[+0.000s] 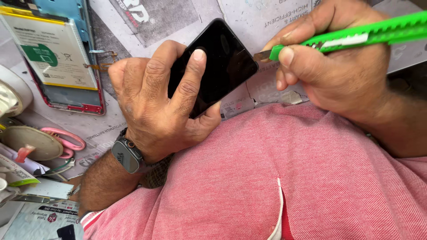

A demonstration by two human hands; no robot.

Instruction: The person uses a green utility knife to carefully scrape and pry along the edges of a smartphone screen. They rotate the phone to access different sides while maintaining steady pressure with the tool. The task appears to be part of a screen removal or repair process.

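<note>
Head view: looking down over a red shirt (284, 178) at a cluttered bench covered in printed paper sheets (258, 22).
Black phone: the black phone (218, 62) lies tilted at the middle of the bench, screen dark, its near end just above the shirt.
Left hand: the left hand (155, 102) is closed over the phone's left side, fingers (191, 80) pressed flat on the glass, thumb against its near edge; a grey wristwatch (126, 154) sits on the wrist.
Right hand: the right hand (338, 66), right of the phone, is clenched around a green utility knife (356, 38).
Blade: the blade tip (261, 55) is at the phone's right corner; whether it touches I cannot tell.
Opened phone: left of the black phone, an opened phone (58, 58) shows its battery.
Scissors: pink-handled scissors (66, 140) lie below the opened phone.
</note>
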